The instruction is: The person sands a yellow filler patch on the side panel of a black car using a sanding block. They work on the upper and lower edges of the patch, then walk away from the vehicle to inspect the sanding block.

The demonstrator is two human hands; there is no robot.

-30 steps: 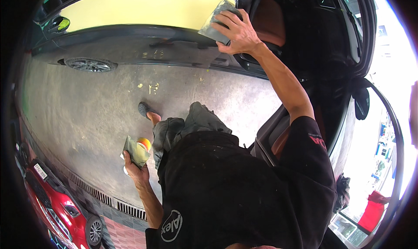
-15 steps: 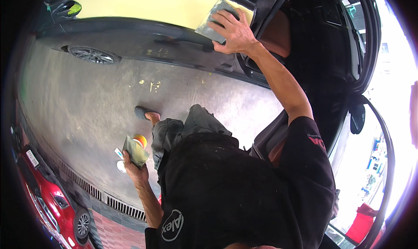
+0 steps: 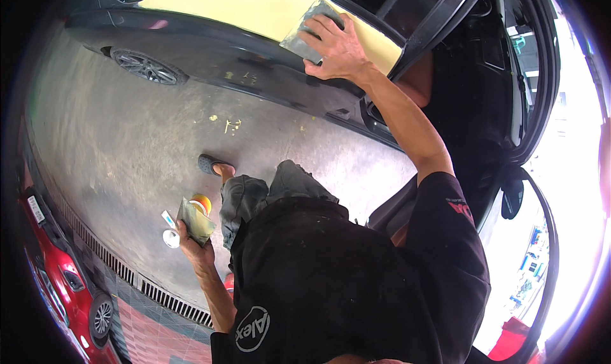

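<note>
My right hand [image 3: 337, 50] reaches up to the dark car door and grips a wide, flat grey putty spreader [image 3: 296, 44]. The spreader's edge lies against a band of pale yellow filler [image 3: 229, 6] that covers the upper part of the door. Low on the left, my left hand [image 3: 196, 249] holds a flat plate [image 3: 196, 222] with a greenish-yellow smear on it, fingers wrapped round its lower end. My left fingertips behind the plate are partly hidden.
On the concrete floor by my left hand stand an orange-yellow tin [image 3: 203, 202], a white round lid [image 3: 170, 238] and a small white tube or packet [image 3: 168, 219]. A drain grate [image 3: 172, 303] runs past a red car [image 3: 60, 281]. The open car doorway [image 3: 471, 103] is at my right.
My right hand and the spreader have slid leftward along the yellow band, away from its right end. The whole view has shifted slightly. My left hand still holds the plate in nearly the same spot.
</note>
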